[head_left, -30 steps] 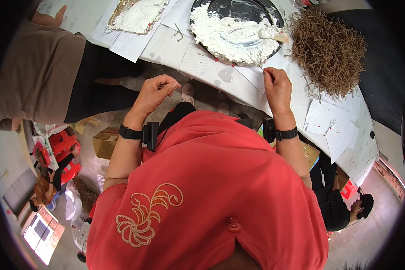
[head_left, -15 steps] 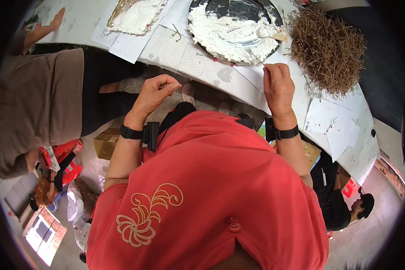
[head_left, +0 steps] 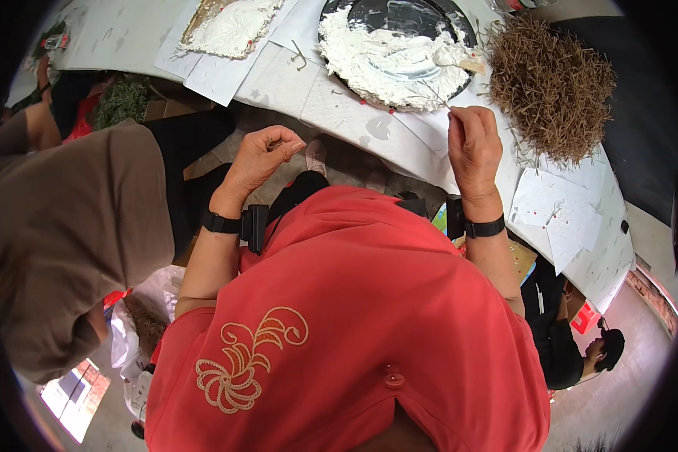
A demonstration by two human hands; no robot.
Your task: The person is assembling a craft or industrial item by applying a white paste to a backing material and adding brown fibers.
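My right hand (head_left: 476, 153) pinches a thin stem (head_left: 440, 98), whose far end reaches to the white paste (head_left: 361, 56) at the near rim of a round black plate (head_left: 399, 16). My left hand (head_left: 262, 161) hangs off the table's near edge with thumb and fingertips pressed together; whatever lies between them is too small to make out. A flat, pale wooden stick (head_left: 471, 66) rests in the paste on the plate's right side. Right of the plate, beyond my right hand, lies a heap of thin brown stems (head_left: 551, 89).
Another slab of white paste (head_left: 233, 29) lies on paper sheets (head_left: 208, 78) at the table's far left. More sheets (head_left: 556, 211) with small red bits lie at right. A person in a brown shirt (head_left: 75, 226) stands close on my left; another person (head_left: 561, 331) is at lower right.
My right hand has shifted slightly right with the stem, its tip still by the paste. My left hand has barely moved. The brown-shirted person has come nearer on the left.
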